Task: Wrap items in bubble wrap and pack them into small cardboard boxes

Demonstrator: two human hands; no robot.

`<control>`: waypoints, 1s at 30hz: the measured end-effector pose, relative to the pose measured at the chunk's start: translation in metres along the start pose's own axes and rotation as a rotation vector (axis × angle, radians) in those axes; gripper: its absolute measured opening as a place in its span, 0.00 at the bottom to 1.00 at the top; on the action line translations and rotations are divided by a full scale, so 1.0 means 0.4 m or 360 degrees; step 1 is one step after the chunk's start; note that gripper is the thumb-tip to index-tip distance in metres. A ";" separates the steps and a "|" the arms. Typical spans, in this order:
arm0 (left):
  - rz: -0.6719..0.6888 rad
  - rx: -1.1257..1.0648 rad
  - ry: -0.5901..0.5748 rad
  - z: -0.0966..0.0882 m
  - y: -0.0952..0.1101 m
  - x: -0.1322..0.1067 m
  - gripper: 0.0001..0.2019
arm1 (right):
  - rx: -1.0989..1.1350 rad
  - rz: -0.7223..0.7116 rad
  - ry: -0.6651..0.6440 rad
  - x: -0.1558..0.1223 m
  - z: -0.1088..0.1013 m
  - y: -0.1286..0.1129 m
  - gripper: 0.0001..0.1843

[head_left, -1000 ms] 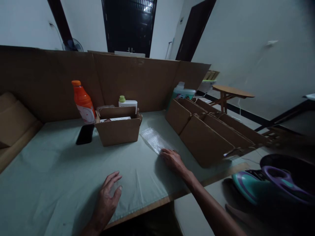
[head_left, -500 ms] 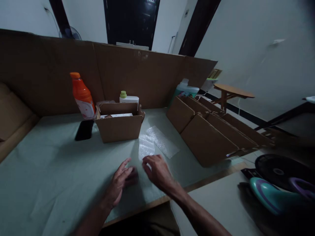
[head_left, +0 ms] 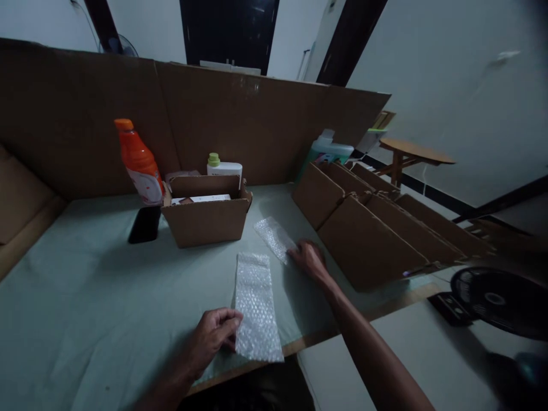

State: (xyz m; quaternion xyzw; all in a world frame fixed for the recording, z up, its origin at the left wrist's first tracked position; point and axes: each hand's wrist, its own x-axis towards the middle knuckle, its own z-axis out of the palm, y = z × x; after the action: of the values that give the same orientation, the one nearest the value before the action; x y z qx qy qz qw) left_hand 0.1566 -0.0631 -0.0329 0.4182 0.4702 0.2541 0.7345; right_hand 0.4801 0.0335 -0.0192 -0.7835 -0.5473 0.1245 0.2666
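Observation:
A strip of clear bubble wrap lies in front of me, its near end at the table's front edge. My left hand pinches the strip's left edge between thumb and fingers. Farther off and to the right, my right hand has its fingers closed on the near end of a second bubble wrap piece, which lies slanted on the cloth. The fingertips of that hand are partly hidden. Just beyond the strips stands an open cardboard box with a white flat item inside.
Cardboard bins stand at the right, a blue-green bottle behind them. An orange bottle, a white bottle and a black phone are at the back left. A cardboard wall closes off the rear. Right of the table is a black fan.
My left hand has come to hold the near bubble wrap strip, which now extends closer to me. My right hand has moved right and away from me, onto the second piece.

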 end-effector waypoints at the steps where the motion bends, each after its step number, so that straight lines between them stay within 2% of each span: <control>1: -0.0001 0.0043 -0.0007 -0.003 -0.002 -0.005 0.32 | 0.0073 0.0018 0.0002 -0.002 0.011 0.000 0.12; 4: 0.0003 0.0136 -0.0032 -0.014 -0.005 -0.010 0.32 | 0.0356 0.0100 -0.0005 -0.016 0.022 -0.003 0.07; 5: 0.0003 0.0156 -0.0045 -0.016 -0.005 -0.009 0.32 | 0.0472 0.0132 -0.0018 -0.022 0.019 -0.005 0.08; 9: 0.0018 0.0187 -0.0118 -0.012 -0.011 0.004 0.31 | 0.1001 0.0280 -0.0156 -0.054 0.007 -0.030 0.33; 11: 0.0023 0.0180 -0.0134 -0.005 -0.016 0.008 0.31 | 0.1244 0.0354 -0.0234 -0.081 0.016 -0.055 0.41; 14: 0.0021 0.0149 -0.0137 -0.001 -0.026 0.008 0.32 | 0.1495 0.0449 -0.0316 -0.138 0.044 -0.095 0.46; 18: 0.0025 0.0147 -0.0162 -0.007 -0.031 0.000 0.33 | 0.1613 0.0590 -0.0436 -0.221 0.070 -0.122 0.50; 22: 0.0039 0.0152 -0.0190 -0.012 -0.024 -0.008 0.31 | 0.1651 0.0630 -0.0518 -0.262 0.067 -0.124 0.48; 30: 0.0047 0.0087 -0.0175 -0.015 -0.023 -0.009 0.28 | 0.1581 0.0534 -0.0415 -0.278 0.064 -0.122 0.28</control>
State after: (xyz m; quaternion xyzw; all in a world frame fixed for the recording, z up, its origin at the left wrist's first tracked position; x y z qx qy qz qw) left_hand 0.1494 -0.0684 -0.0402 0.4584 0.4296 0.2287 0.7436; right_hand 0.3881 -0.0494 -0.0240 -0.6178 -0.3186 0.5054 0.5112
